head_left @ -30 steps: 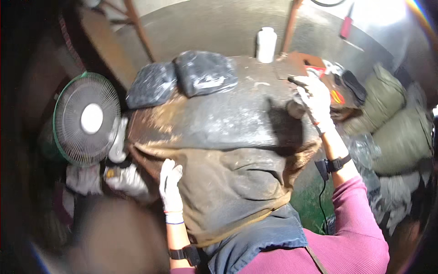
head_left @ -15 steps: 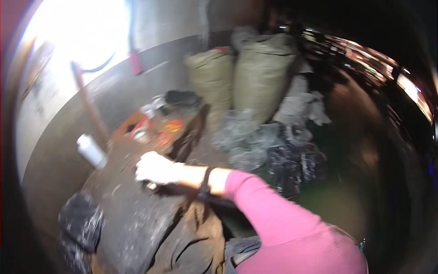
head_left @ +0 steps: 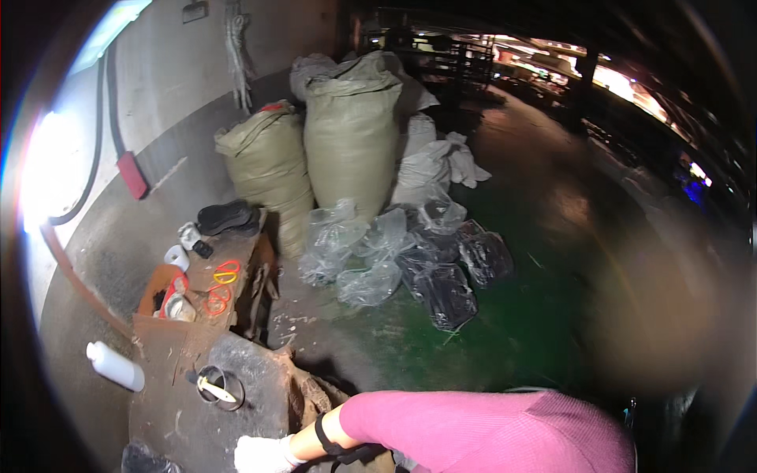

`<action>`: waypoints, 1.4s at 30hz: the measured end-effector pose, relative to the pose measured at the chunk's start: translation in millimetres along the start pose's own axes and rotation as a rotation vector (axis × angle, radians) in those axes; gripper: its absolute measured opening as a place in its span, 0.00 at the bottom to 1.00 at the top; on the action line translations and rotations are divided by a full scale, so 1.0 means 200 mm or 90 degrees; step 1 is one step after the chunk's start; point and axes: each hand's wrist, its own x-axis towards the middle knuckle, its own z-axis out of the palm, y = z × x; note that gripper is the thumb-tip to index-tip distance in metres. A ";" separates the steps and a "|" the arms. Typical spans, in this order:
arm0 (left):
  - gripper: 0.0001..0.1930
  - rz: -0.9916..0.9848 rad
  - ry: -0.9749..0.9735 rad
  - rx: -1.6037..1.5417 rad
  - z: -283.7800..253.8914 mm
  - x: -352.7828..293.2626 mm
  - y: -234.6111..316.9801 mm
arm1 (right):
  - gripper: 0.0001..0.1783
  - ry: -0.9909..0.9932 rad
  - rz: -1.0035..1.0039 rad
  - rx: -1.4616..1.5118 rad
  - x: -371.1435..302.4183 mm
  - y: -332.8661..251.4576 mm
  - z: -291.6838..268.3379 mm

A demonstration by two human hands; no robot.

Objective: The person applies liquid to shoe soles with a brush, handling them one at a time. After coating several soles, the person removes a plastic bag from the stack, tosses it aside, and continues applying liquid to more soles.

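Observation:
My right hand (head_left: 264, 456), in a white glove, is at the lower edge of the view, over the near part of the dark work surface (head_left: 251, 366). Glare and the picture's edge hide its fingers, so I cannot tell whether it is open or closed. A black band circles the wrist below a pink sleeve. Beyond the hand, and apart from it, stands a round dark tin (head_left: 239, 381). A brush with a pale handle (head_left: 214, 389) rests in the tin. My left hand is out of view.
A white bottle (head_left: 116, 366) is at the left. An orange-brown box (head_left: 147, 300) and red- and yellow-handled scissors (head_left: 223, 277) lie farther back, near dark soles (head_left: 226, 217). Large sacks (head_left: 352, 142), clear plastic bags (head_left: 369, 276) and black-wrapped bundles (head_left: 443, 296) are on the green floor.
The view has swung right. My right hand has drawn back from the spot where the tin stands and come nearer to me. The tin and brush now show plainly.

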 end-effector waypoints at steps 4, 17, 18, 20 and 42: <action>0.19 0.003 -0.055 0.034 0.14 0.14 -0.08 | 0.10 0.018 -0.004 -0.008 -0.02 0.00 0.05; 0.23 0.005 -0.092 0.205 0.09 0.07 -0.15 | 0.10 0.046 0.000 -0.056 -0.03 0.03 0.07; 0.24 0.005 -0.090 0.219 0.07 0.03 -0.14 | 0.10 0.045 -0.001 -0.055 -0.02 0.01 0.06; 0.25 0.007 -0.087 0.247 0.05 -0.03 -0.10 | 0.11 0.066 0.019 -0.044 0.02 -0.02 0.03; 0.35 0.053 -0.035 0.535 0.01 -1.23 0.56 | 0.18 0.045 0.259 0.143 -0.06 -0.34 0.00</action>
